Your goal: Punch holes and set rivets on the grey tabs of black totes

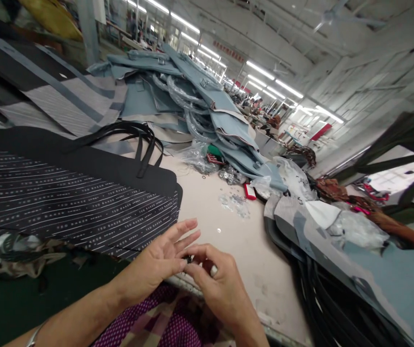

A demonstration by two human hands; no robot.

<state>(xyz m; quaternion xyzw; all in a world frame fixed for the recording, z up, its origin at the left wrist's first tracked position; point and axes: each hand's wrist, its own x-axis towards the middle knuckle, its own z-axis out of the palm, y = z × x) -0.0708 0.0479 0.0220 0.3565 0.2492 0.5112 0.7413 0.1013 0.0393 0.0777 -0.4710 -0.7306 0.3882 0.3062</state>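
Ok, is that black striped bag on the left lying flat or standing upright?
Lying flat. The black striped bag is spread across the table, and its black handles lie limp on top rather than standing up.

One head-worn camera looks forward and down, close over the worktable [228,250].

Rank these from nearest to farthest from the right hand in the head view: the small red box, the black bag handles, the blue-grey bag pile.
1. Small red box: on the table, ahead and right of the right hand.
2. Black bag handles: ahead and left, on the black bag.
3. Blue-grey bag pile: far end of the table.
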